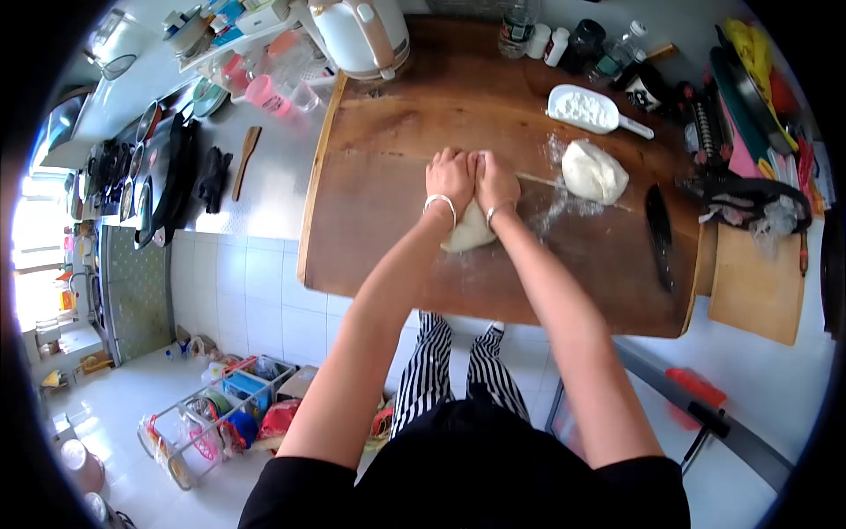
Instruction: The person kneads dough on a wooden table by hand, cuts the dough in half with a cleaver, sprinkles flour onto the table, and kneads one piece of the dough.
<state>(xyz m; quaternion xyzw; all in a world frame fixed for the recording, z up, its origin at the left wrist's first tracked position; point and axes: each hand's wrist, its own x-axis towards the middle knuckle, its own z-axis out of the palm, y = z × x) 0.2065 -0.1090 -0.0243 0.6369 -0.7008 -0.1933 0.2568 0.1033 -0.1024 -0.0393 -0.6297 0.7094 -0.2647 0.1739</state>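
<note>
Black T-shirt (476,458) and stripy trousers (421,366) are closest, and past those comes the near edge of a big brown wooden board (379,256). Roughly mid-board there's a pale lump of dough (468,232) with both hands on it, side by side and touching: left hand (450,179), right hand (497,182). Backs of the hands face up, and the dough's near end pokes out between the wrists. Can't tell how tight the grip is; the undersides are hidden, so the fingers could be curled over it or just pressing down.

Handling-wise, I'd guess soft and squishy, some weight but nothing serious, probably tacky wherever the flour's thin. Not fragile, though it'd likely stretch or tear if yanked by one end. I'd go palms on top with fingers over the far side, or both hands cupped underneath for lifting.

Off to the right, well apart, sits a second dough lump (595,173), loose flour (560,210) scattered beside it. A long dark thing (658,238) lies near the board's right edge, maybe a knife. Further back: a white scoop (634,127) loaded with white powder (582,108), then a clear bottle (516,35) and a white kettle (357,40) at the far left.
</note>
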